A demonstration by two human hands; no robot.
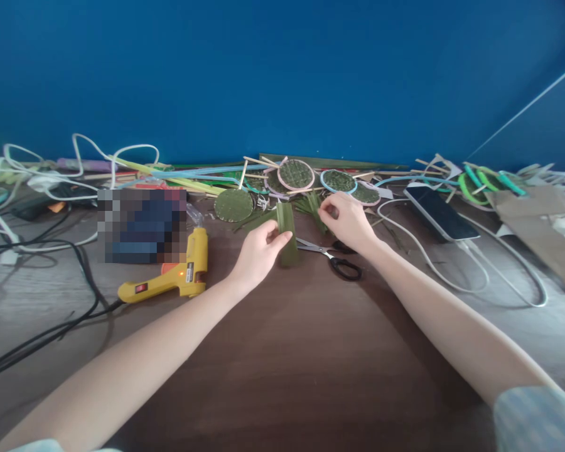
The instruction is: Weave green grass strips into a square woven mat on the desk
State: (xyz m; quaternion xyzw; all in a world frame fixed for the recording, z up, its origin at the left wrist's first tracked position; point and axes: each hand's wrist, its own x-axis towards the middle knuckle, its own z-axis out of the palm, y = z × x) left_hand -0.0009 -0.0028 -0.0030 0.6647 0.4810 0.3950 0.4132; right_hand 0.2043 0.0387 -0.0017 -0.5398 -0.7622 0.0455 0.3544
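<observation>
- Far left, at nine o'clock of the left hand [258, 251]: a tangle of white cables [75, 157] and black cables [51, 301], too looped to count.
- At eight o'clock of that hand: one yellow glue gun [169, 279], lying on its side on the table [287, 376], small lamp glowing orange, so probably hot.
- Left hand itself: thumb on top, fingers beneath, pinched onto one broad green leaf strip [288, 242] near the table's middle, the lower end down by the tabletop.
- At twelve o'clock of the strip: five woven discs [295, 174] counted, four with coloured rims and one bare disc [234, 204] at eleven o'clock without a rim. Judged well under way: four look finished, the bare one short of a rim, the held strip not yet woven into anything.
- At three o'clock of the strip: one pair of scissors [332, 257], black-handled, blades together, lying untouched.
- At two o'clock of the strip: right hand [346, 220], fingers drawn narrow, tips down on a loose pile of leaf strips [313, 207]; gripping or only touching, cannot tell. Pile too overlapped to count.
- At three o'clock of the right hand: one phone [440, 213], screen dark, with a white charging cable [499, 276] looping beside it.
- Far right: at least three green hoops [480, 182] and one brown paper bag [537, 232].
</observation>
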